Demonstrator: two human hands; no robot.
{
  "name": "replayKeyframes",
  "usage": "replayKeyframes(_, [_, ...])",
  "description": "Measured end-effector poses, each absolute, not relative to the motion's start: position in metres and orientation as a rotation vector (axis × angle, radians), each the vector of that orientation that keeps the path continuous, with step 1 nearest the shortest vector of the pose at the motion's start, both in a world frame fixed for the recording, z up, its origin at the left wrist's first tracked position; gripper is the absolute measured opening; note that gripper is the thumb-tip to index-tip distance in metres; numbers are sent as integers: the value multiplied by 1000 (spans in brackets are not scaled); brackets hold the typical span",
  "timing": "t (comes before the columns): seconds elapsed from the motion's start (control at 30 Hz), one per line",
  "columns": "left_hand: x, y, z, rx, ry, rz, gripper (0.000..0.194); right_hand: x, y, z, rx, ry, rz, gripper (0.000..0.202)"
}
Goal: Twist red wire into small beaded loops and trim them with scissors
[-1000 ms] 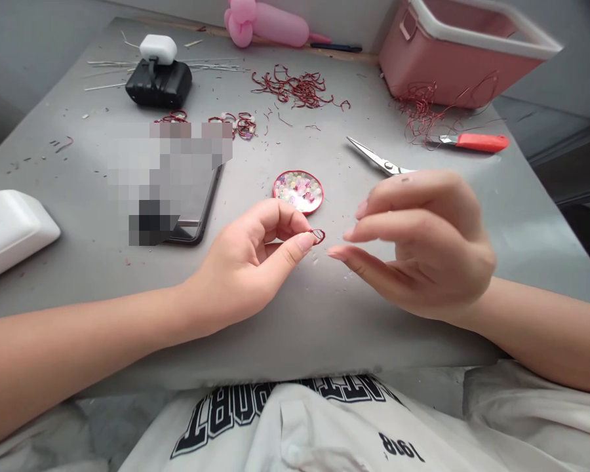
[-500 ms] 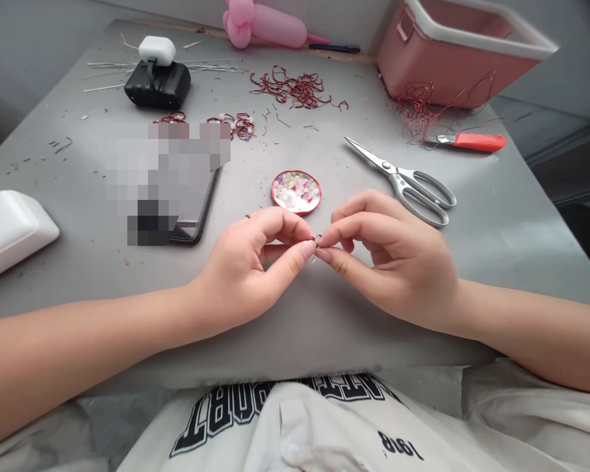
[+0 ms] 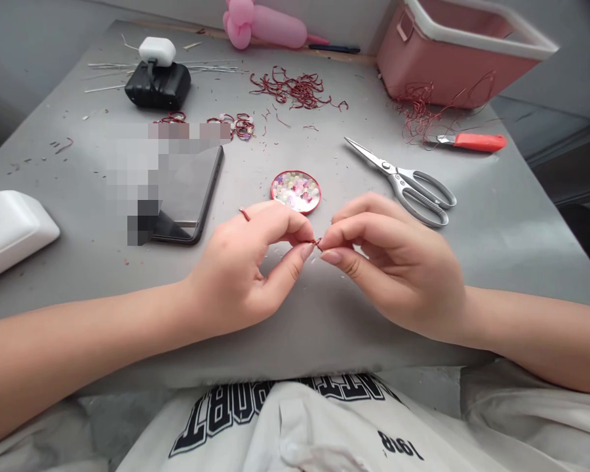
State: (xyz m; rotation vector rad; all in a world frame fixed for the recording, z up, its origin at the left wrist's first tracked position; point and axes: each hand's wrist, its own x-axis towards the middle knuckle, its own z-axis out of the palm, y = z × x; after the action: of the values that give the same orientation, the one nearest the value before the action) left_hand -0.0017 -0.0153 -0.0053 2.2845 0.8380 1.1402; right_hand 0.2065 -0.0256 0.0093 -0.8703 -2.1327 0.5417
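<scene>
- Pinching a small, bent, dark-red wire (image 3: 317,244), the left hand (image 3: 253,269) has thumb and forefinger closed on it above the near middle of the table (image 3: 319,334); so fine a piece probably calls for fingertips alone.
- The right hand (image 3: 396,265) has its thumb and forefinger at the wire's right end, perhaps to steady it from both sides; whether they grip it, I cannot tell.
- Just beyond, a red-rimmed dish (image 3: 319,194) holds pale and pink beads (image 3: 299,188), presumably set close for easy picking.
- Scissors (image 3: 399,181) lie to the right, handles toward the right hand, seemingly for quick reach.
- Farther off, beaded loops (image 3: 244,126) lie left of a pile of red pieces (image 3: 297,88), perhaps separated to avoid mixing.
- At the far right, a wire tangle (image 3: 415,113) and a red-handled cutter (image 3: 479,142) lie near a pink bin (image 3: 430,69), likely leaving elbow room.
</scene>
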Motion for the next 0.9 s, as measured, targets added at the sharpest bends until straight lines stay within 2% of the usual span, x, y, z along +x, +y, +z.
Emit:
replayKeyframes(0.1, [-2,-14,-6,2126,792,1154,6,207,-24,6,-742,-2162,215,15])
replayKeyframes(0.2, [-1,-15,-5,2151,796,1158,8,207,-24,4,-737,-2189,131,14])
replayKeyframes(0.27, [0,-15,-4,2255,840,1142,10,207,-24,6,-808,-2198,280,13])
replayKeyframes(0.37, [0,-15,-3,2403,907,1083,9,207,-24,13,-994,-2197,683,11])
replayKeyframes(0.5, [-3,-12,-3,2464,896,1058,8,210,-18,20,-1130,-2155,1135,43])
replayKeyframes(0.57, [-5,-10,-2,2321,885,1029,6,213,-14,19,-1047,-2118,1173,47])
replayKeyframes(0.77, [-5,-8,2,1738,697,861,4,217,-9,14,-882,-1947,1183,13])
replayKeyframes(0.9, [-4,-11,1,1718,710,906,3,214,-12,11,-835,-2001,1103,10])
